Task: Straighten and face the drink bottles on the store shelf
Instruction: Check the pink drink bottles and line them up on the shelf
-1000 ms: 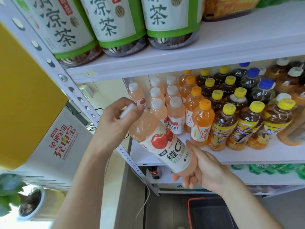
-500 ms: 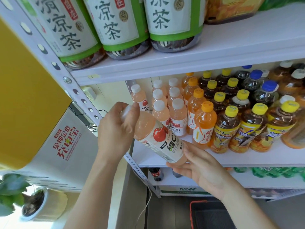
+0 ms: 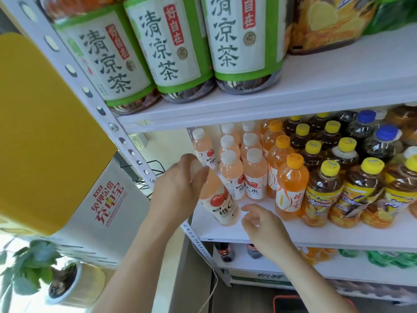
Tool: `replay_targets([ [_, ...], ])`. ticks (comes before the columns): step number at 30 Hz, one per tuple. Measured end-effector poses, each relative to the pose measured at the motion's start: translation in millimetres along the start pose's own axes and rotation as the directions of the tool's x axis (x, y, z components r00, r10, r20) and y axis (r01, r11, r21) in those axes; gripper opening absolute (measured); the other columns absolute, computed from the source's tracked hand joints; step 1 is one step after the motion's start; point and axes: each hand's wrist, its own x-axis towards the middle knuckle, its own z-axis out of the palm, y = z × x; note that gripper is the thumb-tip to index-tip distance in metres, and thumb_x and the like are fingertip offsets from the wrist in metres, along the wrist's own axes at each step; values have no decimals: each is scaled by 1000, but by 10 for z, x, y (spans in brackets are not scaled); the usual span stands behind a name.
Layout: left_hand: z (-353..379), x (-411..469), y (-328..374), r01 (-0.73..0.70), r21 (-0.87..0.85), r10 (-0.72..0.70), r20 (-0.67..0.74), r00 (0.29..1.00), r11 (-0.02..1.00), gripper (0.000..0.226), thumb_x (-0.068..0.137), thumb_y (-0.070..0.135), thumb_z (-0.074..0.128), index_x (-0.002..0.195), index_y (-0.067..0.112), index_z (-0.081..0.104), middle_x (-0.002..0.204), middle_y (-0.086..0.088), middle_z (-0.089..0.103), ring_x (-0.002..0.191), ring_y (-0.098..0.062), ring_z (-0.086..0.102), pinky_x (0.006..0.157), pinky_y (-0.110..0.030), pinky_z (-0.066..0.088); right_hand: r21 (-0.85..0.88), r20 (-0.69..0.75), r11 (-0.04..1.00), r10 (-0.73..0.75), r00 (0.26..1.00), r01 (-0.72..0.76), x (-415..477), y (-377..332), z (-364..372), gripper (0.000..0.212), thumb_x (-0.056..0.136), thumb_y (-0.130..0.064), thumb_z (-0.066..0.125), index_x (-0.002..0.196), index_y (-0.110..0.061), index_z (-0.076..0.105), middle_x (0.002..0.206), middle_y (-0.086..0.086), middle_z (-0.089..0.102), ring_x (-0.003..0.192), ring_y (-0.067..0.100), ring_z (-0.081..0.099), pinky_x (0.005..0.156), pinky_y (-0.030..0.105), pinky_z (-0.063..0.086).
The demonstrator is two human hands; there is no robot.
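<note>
1. The left hand (image 3: 180, 188) covers the cap and neck of the pink bottle (image 3: 222, 206), so neither can be seen.
2. The large green-labelled tea bottles (image 3: 176, 53) on the upper shelf (image 3: 338, 86) are cut off at the top by the frame edge.
3. Below the middle shelf (image 3: 316, 236), only the tops of two dark bottles (image 3: 223, 251) show. The green shapes further right are too blurred to identify.
4. The right hand (image 3: 264, 224) is blurred. Its fingers (image 3: 249, 208) hang loosely spread and hold nothing, just beside the pink bottle's lower end. Whether they touch it cannot be told.
5. The left hand's fingers are curled round the top of the pink bottle and grip it from above.
6. The pink bottle stands tilted at the front left corner of the middle shelf. Its base is on the board, its top leans left toward the white upright post (image 3: 126, 141), and its red-fruit label faces outward.
7. Just behind it stand rows of white-capped pink bottles (image 3: 255, 177), upright. To their right are an orange bottle (image 3: 291, 188), then yellow-capped tea bottles (image 3: 322, 195).
</note>
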Motion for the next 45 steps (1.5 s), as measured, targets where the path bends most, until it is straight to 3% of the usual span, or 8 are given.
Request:
replay_targets([
  [4,189,151,-8,29,28,-27,-79,997,999,36,101,39,47,126,12,47,102,-11,60,82,-37,59,63,-35,35,-264,-125,918,-337,933,296,243,-269,-138,36,91,-12,59,126,-18,58,116,0,60,107,19,57,84,26,44],
  [8,446,388,-2,121,75,-118,-39,992,990,36,102,35,46,128,11,43,109,-14,54,86,-39,59,68,-36,35,-441,-102,801,-493,864,405,541,-550,-231,41,86,-5,60,126,-13,56,120,10,57,106,30,53,87,38,46],
  [17,954,828,-216,320,6,-320,47,946,947,33,102,29,48,128,11,42,119,-16,51,97,-39,58,74,-34,32,-731,106,592,-392,914,339,978,-721,-107,65,91,-15,53,148,-8,23,151,23,23,138,37,27,114,41,28],
  [23,1183,1038,-369,372,-38,-371,43,928,927,35,101,26,49,134,14,42,122,-15,51,100,-36,59,76,-32,34,-665,62,666,-402,913,338,1069,-778,-123,52,91,-3,54,139,-7,37,138,17,33,112,34,51,90,38,45],
  [28,1233,1295,-462,406,-67,-402,67,913,911,41,99,30,54,137,19,44,123,-13,51,101,-35,60,78,-33,35,-552,39,742,-433,901,381,988,-578,-34,46,90,-10,61,133,-14,45,124,14,45,105,33,54,79,33,44],
  [35,1363,1410,-521,483,-164,-479,64,875,860,47,94,29,59,135,17,41,123,-14,45,100,-37,60,72,-37,39,-283,-109,880,-424,899,381,906,-335,47,50,91,-24,66,135,-14,47,136,4,55,123,24,50,91,30,42],
  [40,1255,1242,-451,597,-394,-622,77,779,699,69,85,12,61,145,16,28,130,-13,38,105,-33,54,91,-41,49,-201,-142,913,-387,911,356,877,-291,57,52,90,-25,67,137,-15,47,138,2,55,127,21,48,92,21,34],
  [45,932,436,-198,373,-685,-344,186,920,626,48,78,-2,58,119,21,61,102,2,62,95,-19,60,74,-16,51,-61,-135,942,-337,932,331,709,-320,-155,50,86,-22,70,132,-20,51,126,-2,61,118,20,54,97,29,42],
])
